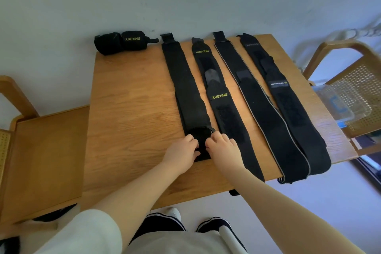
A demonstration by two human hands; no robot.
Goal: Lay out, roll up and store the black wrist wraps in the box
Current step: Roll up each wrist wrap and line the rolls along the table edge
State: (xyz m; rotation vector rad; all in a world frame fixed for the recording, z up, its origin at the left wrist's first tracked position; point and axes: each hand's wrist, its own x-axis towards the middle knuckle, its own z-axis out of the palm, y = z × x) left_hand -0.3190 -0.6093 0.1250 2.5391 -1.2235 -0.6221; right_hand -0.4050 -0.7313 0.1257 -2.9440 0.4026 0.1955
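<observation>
Left hand and right hand curled over started roll at near end of leftmost wrap, thumbs behind to keep winding tight. Other wraps flat alongside, right. Finished rolls far left. Box on right chair.

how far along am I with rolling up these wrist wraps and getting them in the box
Done: two rolled wraps sit at the table's far left corner, not yet boxed. In hand: your left hand and right hand are rolling the near end of the leftmost wrap. Left: three flat wraps, the XUEYING one, the grey-edged one and the rightmost, then boxing everything in the clear box on the chair.
</observation>
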